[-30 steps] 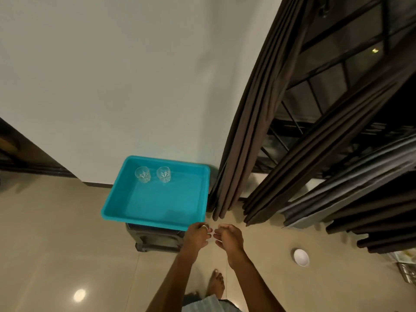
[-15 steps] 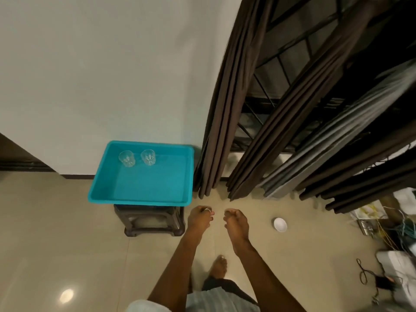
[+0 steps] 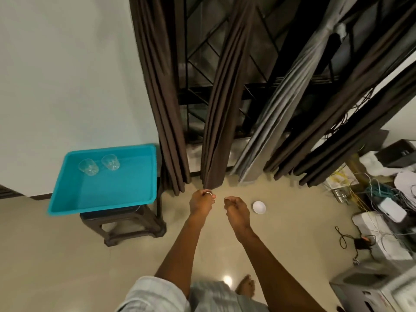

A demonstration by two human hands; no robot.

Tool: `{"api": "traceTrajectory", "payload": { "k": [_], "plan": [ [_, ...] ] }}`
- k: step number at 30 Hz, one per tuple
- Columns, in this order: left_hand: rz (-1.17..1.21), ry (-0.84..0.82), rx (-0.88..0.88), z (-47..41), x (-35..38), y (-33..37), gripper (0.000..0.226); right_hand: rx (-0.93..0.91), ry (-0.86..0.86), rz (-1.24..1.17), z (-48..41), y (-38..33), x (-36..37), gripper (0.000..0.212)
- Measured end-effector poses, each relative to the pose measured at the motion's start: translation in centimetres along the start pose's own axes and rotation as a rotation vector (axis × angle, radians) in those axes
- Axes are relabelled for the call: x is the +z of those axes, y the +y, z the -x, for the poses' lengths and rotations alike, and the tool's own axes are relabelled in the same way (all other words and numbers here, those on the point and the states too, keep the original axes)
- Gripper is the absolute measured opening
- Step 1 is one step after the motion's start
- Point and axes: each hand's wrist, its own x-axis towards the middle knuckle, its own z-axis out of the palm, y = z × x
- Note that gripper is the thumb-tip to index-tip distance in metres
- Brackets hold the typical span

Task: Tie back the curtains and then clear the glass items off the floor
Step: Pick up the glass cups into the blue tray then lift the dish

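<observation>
Left hand (image 3: 201,202) is up at the hem of the middle dark brown pleated curtain panel (image 3: 221,113). Its grip is narrow, fingers curled, ring showing. We cannot tell whether it pinches cloth or only overlaps it in this view. Right hand (image 3: 237,208) hangs just beside it, its grip loosely curled and holding nothing, apart from the curtain. We judge both hands are raised here to gather that panel, which hangs loose with no tie on it.

The left dark brown curtain panel (image 3: 162,104) hangs by the white wall, just beside the tray. The grey curtain (image 3: 283,100) looks cinched high up, but it is blurred and we are not sure. The right dark brown curtain panels (image 3: 364,102) hang loose.

One clear drinking glass (image 3: 88,167) and a second clear glass (image 3: 110,162) stand side by side at the far left corner of the teal rectangular plastic tray (image 3: 101,204). The tray rests on a dark brown stool (image 3: 135,224). We judge the tray is the drop spot, raised so nothing gets kicked.

A small white round dish (image 3: 259,207) lies on the beige tiled floor (image 3: 56,266), near the curtain hems and well apart from the tray. We cannot tell its material. A cable tangle (image 3: 380,194) lies at far right.

The curtain step is not yet done. If the dish counts as glass, it remains to clear.
</observation>
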Motion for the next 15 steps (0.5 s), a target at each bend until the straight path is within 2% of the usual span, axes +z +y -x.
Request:
{"api": "traceTrajectory", "payload": {
  "k": [6,15],
  "plan": [
    [-0.050,0.032,0.015,4.0,10.1,-1.9,0.020,0.075,0.024,-0.126,-3.5,1.5,-10.0,0.006],
    [-0.176,-0.038,0.067,5.7,19.7,-1.0,0.022,0.157,0.044,-0.200,-6.6,3.4,-18.9,0.009]
  ]
}}
